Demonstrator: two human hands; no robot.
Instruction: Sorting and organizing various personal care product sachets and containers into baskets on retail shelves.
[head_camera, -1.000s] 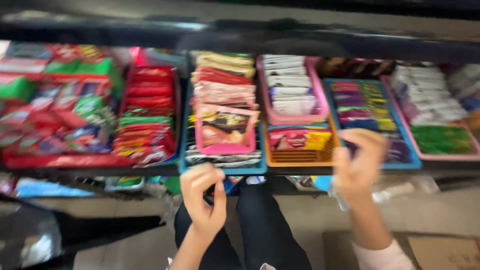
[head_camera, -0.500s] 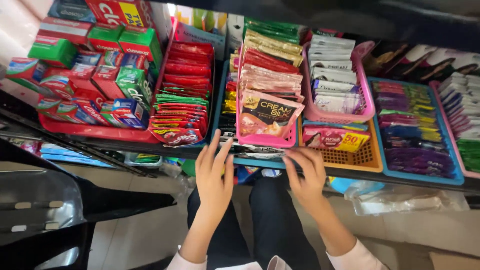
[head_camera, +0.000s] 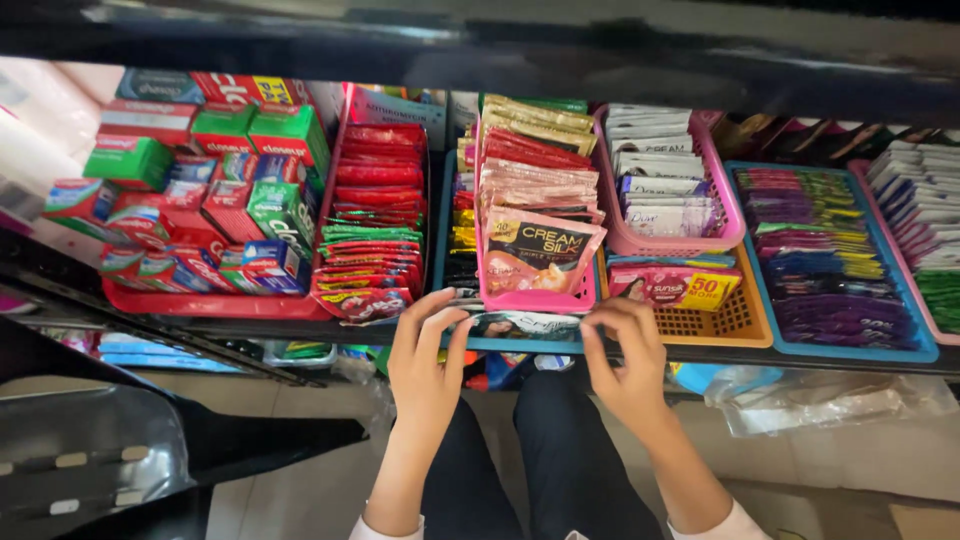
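Shelf (head_camera: 300, 328) packed edge to edge: red tray (head_camera: 215, 303) left, pink basket (head_camera: 530, 298) centre, orange basket (head_camera: 715, 322) and blue tray (head_camera: 860, 350) right, no gaps between. Dark upper shelf (head_camera: 480, 50) overhangs far side. Open room only near, below shelf front; black chair (head_camera: 90, 460) blocks near left.

Lower part of the dark flat sachet (head_camera: 520, 324) lies hidden between the left hand (head_camera: 425, 365) and right hand (head_camera: 625, 360) fingertips. Both forearms cut off at bottom edge. Rear sachets beyond fingers shadowed, unreadable.
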